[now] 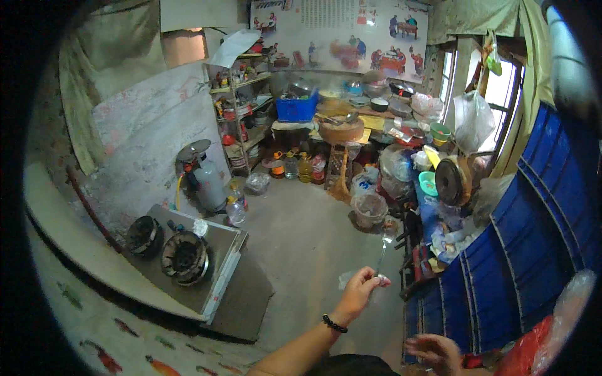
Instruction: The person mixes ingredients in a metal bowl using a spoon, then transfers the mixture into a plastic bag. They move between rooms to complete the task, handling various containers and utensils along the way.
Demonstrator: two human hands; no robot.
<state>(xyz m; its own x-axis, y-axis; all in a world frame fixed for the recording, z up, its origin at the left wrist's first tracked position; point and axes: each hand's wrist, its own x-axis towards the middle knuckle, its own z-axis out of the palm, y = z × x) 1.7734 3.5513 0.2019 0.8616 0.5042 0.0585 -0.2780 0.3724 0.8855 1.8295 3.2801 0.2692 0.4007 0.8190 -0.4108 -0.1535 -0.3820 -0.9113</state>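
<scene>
My left hand, with a dark beaded bracelet at the wrist, grips the thin handle of a metal spoon. The spoon points away from me over the grey floor, its shiny bowl in front of a transparent tub. Something pale and pinkish shows by the fingers at the handle's end, too small to make out. Low on the right, my blurred right hand appears empty with its fingers loosely apart. It is nearest to a red plastic bag and a blue ribbed panel.
A two-burner gas stove stands left, a gas cylinder behind it. Bottles and a broom line the floor ahead. A round chopping block sits before a cluttered counter. A blue crate is beside shelves.
</scene>
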